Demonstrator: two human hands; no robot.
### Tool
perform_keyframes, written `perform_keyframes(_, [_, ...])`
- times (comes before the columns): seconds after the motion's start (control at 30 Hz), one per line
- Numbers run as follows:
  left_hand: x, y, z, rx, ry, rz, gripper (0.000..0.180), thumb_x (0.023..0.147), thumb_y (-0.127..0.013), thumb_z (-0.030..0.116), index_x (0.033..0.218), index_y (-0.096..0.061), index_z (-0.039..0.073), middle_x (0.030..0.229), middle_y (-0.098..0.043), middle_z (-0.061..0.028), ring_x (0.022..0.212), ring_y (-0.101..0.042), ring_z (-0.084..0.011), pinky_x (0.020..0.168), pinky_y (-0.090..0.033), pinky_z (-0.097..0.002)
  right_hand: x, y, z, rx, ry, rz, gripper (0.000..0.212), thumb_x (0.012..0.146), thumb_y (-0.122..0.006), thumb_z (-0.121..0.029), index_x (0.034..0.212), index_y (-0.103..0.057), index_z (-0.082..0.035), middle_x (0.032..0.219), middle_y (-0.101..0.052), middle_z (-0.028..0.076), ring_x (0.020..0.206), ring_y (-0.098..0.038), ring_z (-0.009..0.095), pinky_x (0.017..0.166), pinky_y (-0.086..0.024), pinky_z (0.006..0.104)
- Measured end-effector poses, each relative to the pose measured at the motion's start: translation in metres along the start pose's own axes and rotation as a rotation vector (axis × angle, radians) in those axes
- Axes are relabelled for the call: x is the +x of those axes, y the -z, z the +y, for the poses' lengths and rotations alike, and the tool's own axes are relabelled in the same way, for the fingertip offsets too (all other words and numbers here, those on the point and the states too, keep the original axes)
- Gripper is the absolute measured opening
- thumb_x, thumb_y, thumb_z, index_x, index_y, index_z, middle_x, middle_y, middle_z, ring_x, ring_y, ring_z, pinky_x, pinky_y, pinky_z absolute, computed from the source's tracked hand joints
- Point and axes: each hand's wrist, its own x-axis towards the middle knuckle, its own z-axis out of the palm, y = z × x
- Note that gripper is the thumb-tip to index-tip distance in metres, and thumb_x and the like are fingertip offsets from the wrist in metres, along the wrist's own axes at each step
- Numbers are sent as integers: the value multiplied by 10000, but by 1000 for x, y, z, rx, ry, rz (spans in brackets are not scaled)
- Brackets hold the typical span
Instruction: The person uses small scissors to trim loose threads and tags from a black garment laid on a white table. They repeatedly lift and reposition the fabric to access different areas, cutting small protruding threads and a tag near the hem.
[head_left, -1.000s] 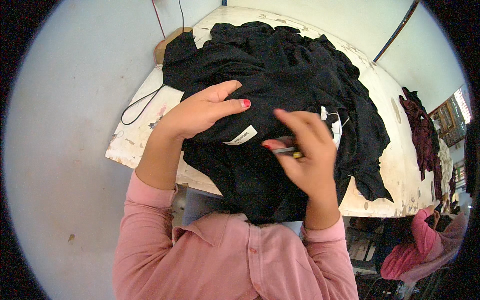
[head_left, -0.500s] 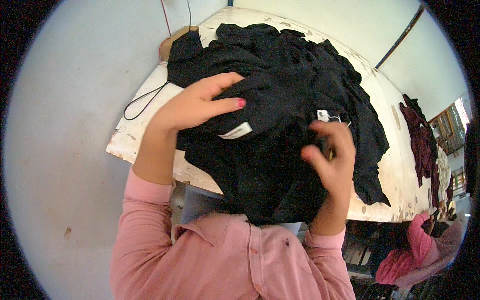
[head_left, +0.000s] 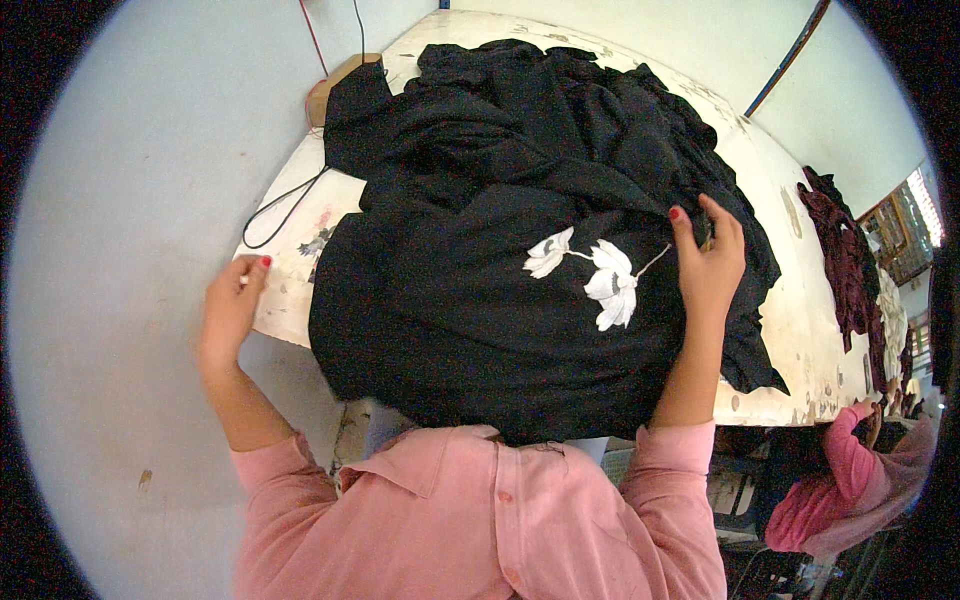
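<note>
A black garment (head_left: 480, 310) is spread over the near part of the table and hangs over its front edge. White flowers (head_left: 612, 285) with a thin pale stem decorate its right half. My right hand (head_left: 715, 262) is at the garment's right side, thumb and fingers curved around a small yellowish thing (head_left: 708, 244), mostly hidden. Off the garment, by the table's left edge, my left hand (head_left: 232, 300) has its fingers curled together. A tiny white bit shows at them, too small to name.
More black cloth (head_left: 560, 110) lies heaped behind on the pale, stained table (head_left: 780, 350). A black cord loop (head_left: 285, 205) and a brown block (head_left: 345, 85) are at the left. Dark red clothes (head_left: 845, 260) hang at the far right; below them sits another person in pink (head_left: 840, 480).
My left hand has left the cloth and moved to the table's left edge. The garment now lies flatter, with its flowers showing and the white label out of sight. My right hand has shifted slightly right.
</note>
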Motion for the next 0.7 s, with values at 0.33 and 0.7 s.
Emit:
perform_keyframes(0.33, [-21, -108, 47, 198, -583, 111, 541, 769, -732, 305, 1267, -565, 174, 1083, -575, -106, 1015, -565, -287, 886, -396, -484, 49, -35, -9, 385, -23, -330, 370, 842, -703, -290, 1104, -657, -34, 1013, -692, 150, 940, -665, 251, 837, -506, 355])
perform_keyframes(0.7, [-4, -101, 62, -91, -624, 302, 204, 832, -600, 53, 1023, -673, 57, 928, -622, -119, 820, -629, -300, 730, -500, -371, 100, 59, 126, -177, -157, 162, 317, 903, -615, -347, 965, -693, -47, 892, -702, 135, 804, -658, 248, 763, -482, 310])
